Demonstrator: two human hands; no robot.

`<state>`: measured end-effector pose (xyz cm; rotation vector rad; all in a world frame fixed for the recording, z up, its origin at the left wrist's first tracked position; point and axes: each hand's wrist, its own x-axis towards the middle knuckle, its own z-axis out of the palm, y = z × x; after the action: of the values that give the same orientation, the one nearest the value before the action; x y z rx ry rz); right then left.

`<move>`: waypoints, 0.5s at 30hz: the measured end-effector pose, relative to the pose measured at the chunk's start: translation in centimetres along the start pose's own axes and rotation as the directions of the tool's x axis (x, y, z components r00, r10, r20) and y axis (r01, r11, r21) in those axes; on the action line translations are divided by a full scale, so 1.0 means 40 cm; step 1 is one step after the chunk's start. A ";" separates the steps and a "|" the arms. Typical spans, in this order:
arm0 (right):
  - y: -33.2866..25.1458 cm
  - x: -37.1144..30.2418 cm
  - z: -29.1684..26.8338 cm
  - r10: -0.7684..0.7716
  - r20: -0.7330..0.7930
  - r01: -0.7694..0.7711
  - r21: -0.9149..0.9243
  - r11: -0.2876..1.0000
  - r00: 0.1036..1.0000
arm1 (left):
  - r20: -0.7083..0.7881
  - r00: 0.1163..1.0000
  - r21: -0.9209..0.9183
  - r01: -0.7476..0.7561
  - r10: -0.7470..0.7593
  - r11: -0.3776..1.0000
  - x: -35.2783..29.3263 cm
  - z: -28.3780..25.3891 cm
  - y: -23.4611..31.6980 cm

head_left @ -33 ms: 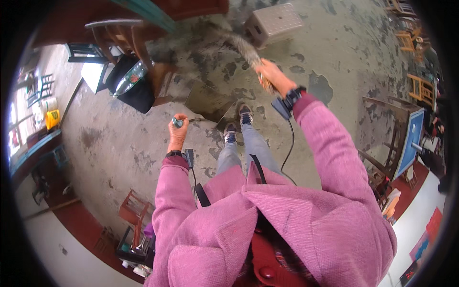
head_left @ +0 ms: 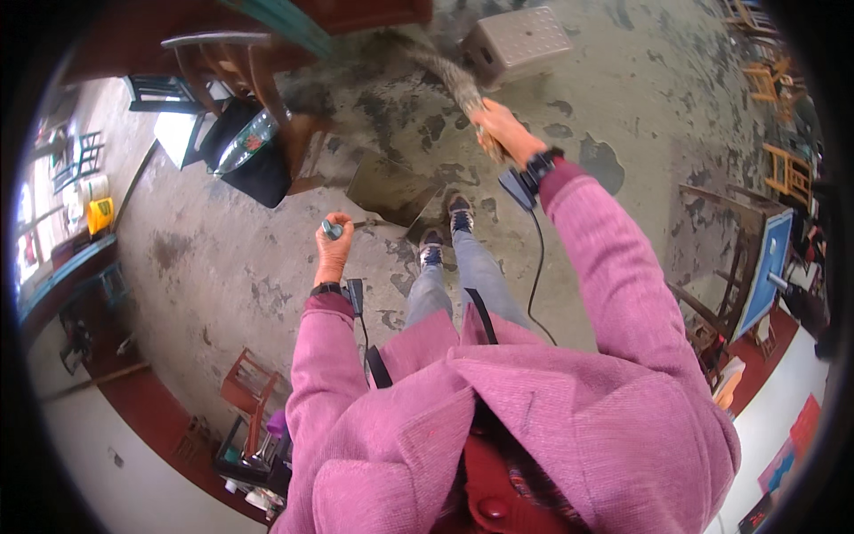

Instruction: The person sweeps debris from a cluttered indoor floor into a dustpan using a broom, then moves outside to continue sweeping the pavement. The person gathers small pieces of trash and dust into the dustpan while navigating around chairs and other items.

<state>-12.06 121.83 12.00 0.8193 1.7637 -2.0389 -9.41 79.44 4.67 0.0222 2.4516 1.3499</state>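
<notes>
The broom (head_left: 458, 87) slants above the floor (head_left: 569, 227), left of the stool (head_left: 525, 43), right-hand (head_left: 511, 138) fingers clamped around it; that hand has shifted slightly leftward, suggesting a stroke in progress. Left-hand (head_left: 333, 251) fingers remain closed on the dustpan (head_left: 384, 187) handle (head_left: 332, 230), ahead of the shoes (head_left: 460, 215); the whole view is marginally displaced.

Patchy grey floor (head_left: 213, 267); on it beige stool (head_left: 518, 44), wooden chairs (head_left: 788, 176) near right edge
</notes>
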 end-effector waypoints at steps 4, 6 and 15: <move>0.082 0.298 0.078 -0.060 -0.091 0.028 -0.315 0.949 0.994 | -0.103 0.992 0.059 0.085 -0.079 0.995 -0.022 -0.006 -0.002; 0.161 0.319 0.100 -0.082 -0.010 0.070 -0.432 0.899 0.997 | -0.133 0.977 0.014 0.171 -0.168 0.985 -0.035 -0.013 -0.006; 0.223 -0.202 -0.095 0.191 0.283 0.114 -0.787 0.606 0.940 | -0.119 0.974 0.001 0.194 -0.192 0.981 -0.003 -0.030 -0.062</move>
<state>0.29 122.91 9.61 0.1823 2.0979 -1.0168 -9.27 77.10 3.26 -0.2943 2.4839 1.2839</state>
